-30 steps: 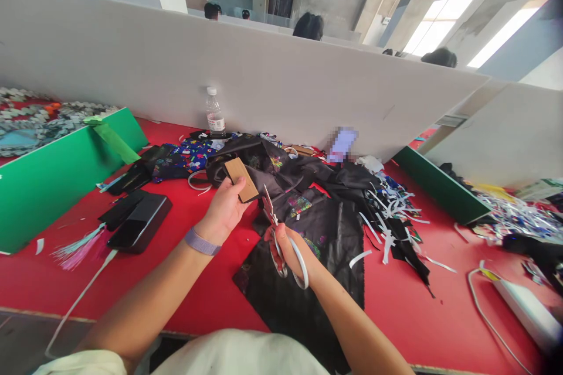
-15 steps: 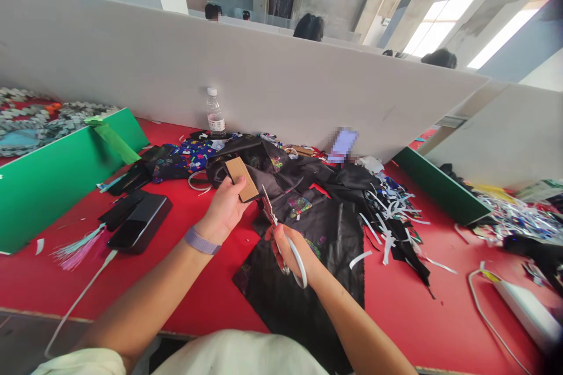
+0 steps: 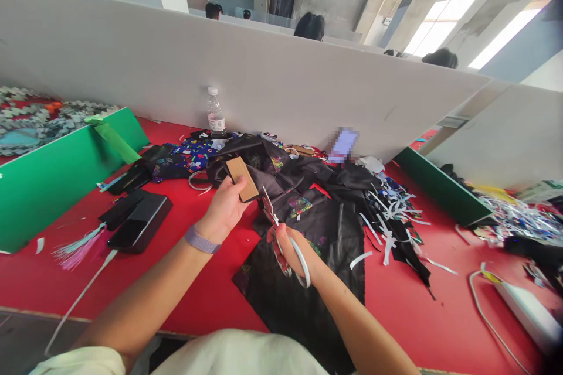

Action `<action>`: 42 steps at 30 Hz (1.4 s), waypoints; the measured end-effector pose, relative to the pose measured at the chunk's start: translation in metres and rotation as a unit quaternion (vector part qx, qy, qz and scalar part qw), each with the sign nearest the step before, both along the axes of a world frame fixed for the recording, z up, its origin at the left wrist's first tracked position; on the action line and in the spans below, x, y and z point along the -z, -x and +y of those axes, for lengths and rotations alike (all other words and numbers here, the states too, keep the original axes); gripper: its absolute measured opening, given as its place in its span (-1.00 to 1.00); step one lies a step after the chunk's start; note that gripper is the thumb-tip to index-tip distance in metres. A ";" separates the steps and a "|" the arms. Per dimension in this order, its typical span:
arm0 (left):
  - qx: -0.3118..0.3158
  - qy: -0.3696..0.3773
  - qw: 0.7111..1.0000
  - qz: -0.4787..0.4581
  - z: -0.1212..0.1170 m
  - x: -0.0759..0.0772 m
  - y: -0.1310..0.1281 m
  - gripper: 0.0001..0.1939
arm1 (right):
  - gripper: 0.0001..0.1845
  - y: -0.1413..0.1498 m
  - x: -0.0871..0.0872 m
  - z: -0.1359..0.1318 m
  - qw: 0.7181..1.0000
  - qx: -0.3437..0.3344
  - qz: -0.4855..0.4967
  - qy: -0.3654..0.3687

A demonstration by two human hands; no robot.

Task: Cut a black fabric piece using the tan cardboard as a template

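My left hand (image 3: pixel 225 206) holds a brown cardboard rectangle (image 3: pixel 241 179) up over the red table (image 3: pixel 185 281). My right hand (image 3: pixel 294 251) grips white-handled scissors (image 3: pixel 281 233), blades pointing up toward the card, close to its lower right corner. Under both hands lies black fabric (image 3: pixel 308 246) with bright embroidered patches. A purple band circles my left wrist.
A water bottle (image 3: pixel 215 112) stands by the grey partition. Green boards (image 3: pixel 57 170) flank the table left and right. Black phones (image 3: pixel 136 220) and a pink tassel (image 3: pixel 77 249) lie at left. White paper strips (image 3: pixel 387 217) litter the right; a power strip (image 3: pixel 521 304) sits far right. People sit beyond.
Almost nothing differs; my right hand with the scissors has shifted very slightly, and the card stays held in place.
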State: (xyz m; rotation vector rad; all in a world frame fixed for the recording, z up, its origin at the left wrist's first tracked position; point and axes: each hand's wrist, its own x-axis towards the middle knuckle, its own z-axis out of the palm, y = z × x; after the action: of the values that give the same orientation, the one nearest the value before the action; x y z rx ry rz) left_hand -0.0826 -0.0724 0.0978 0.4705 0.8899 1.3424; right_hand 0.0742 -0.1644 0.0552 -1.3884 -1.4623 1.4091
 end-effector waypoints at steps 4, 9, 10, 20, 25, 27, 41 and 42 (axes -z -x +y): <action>0.007 -0.004 1.000 0.003 0.000 0.000 0.000 -0.89 | -0.26 -0.002 0.000 0.000 0.999 0.000 -0.032 -0.015; 0.014 -0.008 1.000 0.002 0.000 0.000 0.000 -0.86 | -0.30 -0.002 0.005 0.000 0.999 -0.005 -0.049 -0.017; 0.014 -0.008 1.000 0.002 0.000 0.000 0.000 -0.86 | -0.30 -0.002 0.005 0.000 0.999 -0.005 -0.049 -0.015; 0.017 -0.004 1.000 0.008 0.000 0.000 0.001 -0.89 | -0.29 -0.001 0.004 0.000 0.999 -0.015 -0.038 0.008; 0.015 -0.002 1.000 0.006 0.001 0.000 0.002 -0.89 | -0.29 -0.002 0.005 0.001 0.999 -0.012 -0.031 0.017; 0.013 0.001 1.000 0.007 0.001 -0.001 0.002 -0.89 | -0.28 -0.002 0.005 0.001 0.999 -0.014 -0.026 0.018; 0.019 -0.007 1.000 0.018 0.002 -0.001 0.002 -0.87 | -0.24 -0.001 -0.004 0.002 0.999 -0.014 -0.007 0.032; 0.020 -0.006 1.000 0.017 0.002 -0.001 0.001 -0.87 | -0.24 -0.001 -0.004 0.002 0.999 -0.014 -0.007 0.033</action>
State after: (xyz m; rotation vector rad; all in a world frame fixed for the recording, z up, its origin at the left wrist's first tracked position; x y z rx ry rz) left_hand -0.0840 -0.0702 0.0989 0.5202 0.8962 1.3079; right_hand 0.0750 -0.1621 0.0596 -1.4266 -1.4606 1.4793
